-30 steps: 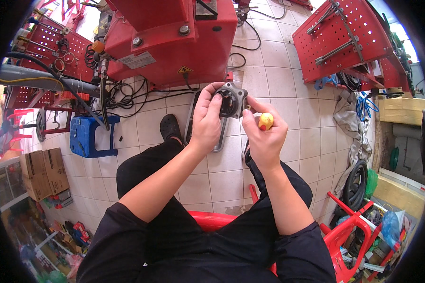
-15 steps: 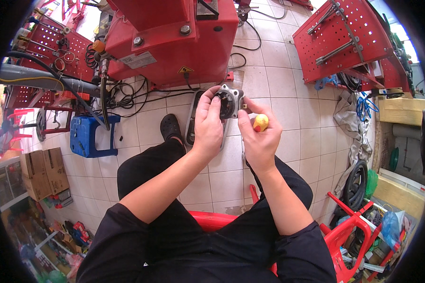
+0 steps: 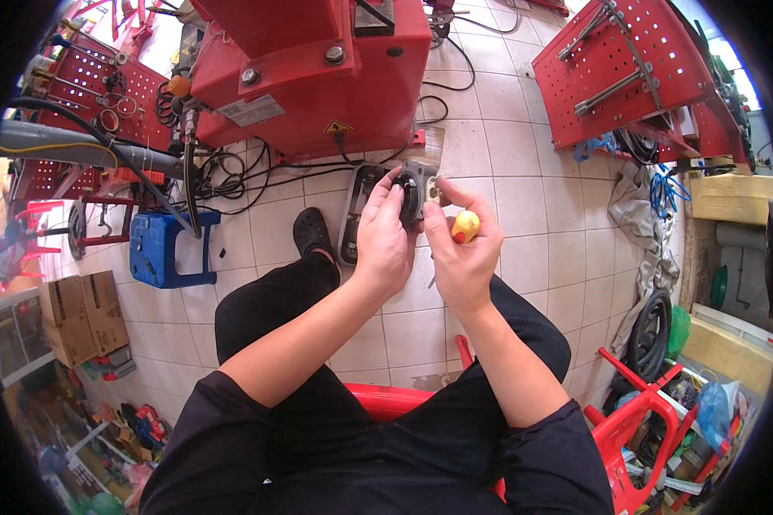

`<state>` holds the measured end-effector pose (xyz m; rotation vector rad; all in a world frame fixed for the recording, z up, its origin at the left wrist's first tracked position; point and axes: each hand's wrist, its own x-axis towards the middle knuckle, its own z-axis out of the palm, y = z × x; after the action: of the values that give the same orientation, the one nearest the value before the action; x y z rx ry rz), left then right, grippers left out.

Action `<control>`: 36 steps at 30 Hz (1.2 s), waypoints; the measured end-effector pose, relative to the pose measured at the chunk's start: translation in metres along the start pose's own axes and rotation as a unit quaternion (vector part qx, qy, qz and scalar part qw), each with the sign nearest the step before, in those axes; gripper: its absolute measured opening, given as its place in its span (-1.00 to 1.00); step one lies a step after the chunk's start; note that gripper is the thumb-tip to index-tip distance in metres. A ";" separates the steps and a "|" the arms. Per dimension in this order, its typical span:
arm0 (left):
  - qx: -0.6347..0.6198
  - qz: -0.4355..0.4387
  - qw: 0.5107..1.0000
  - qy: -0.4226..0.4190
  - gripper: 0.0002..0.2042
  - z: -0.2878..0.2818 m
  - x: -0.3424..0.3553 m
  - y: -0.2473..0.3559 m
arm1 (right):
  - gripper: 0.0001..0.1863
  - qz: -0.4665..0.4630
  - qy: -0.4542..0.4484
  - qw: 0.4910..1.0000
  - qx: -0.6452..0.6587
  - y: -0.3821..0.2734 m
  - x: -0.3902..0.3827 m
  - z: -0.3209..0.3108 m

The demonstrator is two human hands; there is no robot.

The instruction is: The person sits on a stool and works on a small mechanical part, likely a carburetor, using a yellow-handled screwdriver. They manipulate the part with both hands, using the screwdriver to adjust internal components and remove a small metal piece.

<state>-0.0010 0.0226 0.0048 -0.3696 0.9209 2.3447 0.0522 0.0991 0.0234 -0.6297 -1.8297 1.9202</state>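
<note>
Over the floor between my knees, my left hand (image 3: pixel 381 239) is closed around a small grey metal housing with a round black inner part (image 3: pixel 411 196). Its pale side faces my right hand (image 3: pixel 465 266). That hand keeps a screwdriver with a yellow and red handle (image 3: pixel 465 226) tucked in its palm; a bit of thin shank shows below the fingers. The right thumb and forefinger touch the side of the housing. What they pinch there, if anything, is too small to make out. Under the left hand, a grey tray (image 3: pixel 349 245) with dark parts in it rests on the tiles.
A large red machine (image 3: pixel 318 103) stands ahead, with black cables (image 3: pixel 232 176) on the floor beside it. A blue stool (image 3: pixel 159 249) and cardboard boxes (image 3: pixel 82 318) are on the left. To the right are a red perforated panel (image 3: pixel 618 77) and an overturned red plastic stool (image 3: pixel 636 438).
The housing has turned in my left hand, so its open face with the corner holes shows less and its side more. My right hand has shifted slightly left with the screwdriver.
</note>
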 end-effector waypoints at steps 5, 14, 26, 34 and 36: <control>-0.028 -0.010 1.000 -0.004 -0.71 -0.001 -0.001 -0.001 | -0.73 0.003 0.001 1.000 0.008 0.000 0.000 0.000; -0.051 -0.022 0.998 -0.029 -0.71 -0.003 0.000 -0.002 | -0.73 -0.050 -0.004 0.999 -0.010 0.005 0.001 -0.001; -0.012 -0.016 1.000 -0.018 -0.72 -0.003 0.002 0.001 | -0.76 0.018 -0.003 0.998 0.067 0.003 -0.002 0.001; 0.066 0.006 0.997 -0.028 -0.72 -0.007 0.007 0.010 | -0.77 0.050 -0.031 0.992 0.110 -0.006 0.006 -0.007; 0.071 -0.008 0.997 -0.023 -0.72 -0.007 0.007 0.012 | -0.77 0.040 -0.045 0.995 0.083 -0.007 0.009 -0.010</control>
<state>-0.0133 0.0137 0.0027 -0.2630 1.0500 2.2476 0.0506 0.1127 0.0296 -0.5782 -1.6975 2.1588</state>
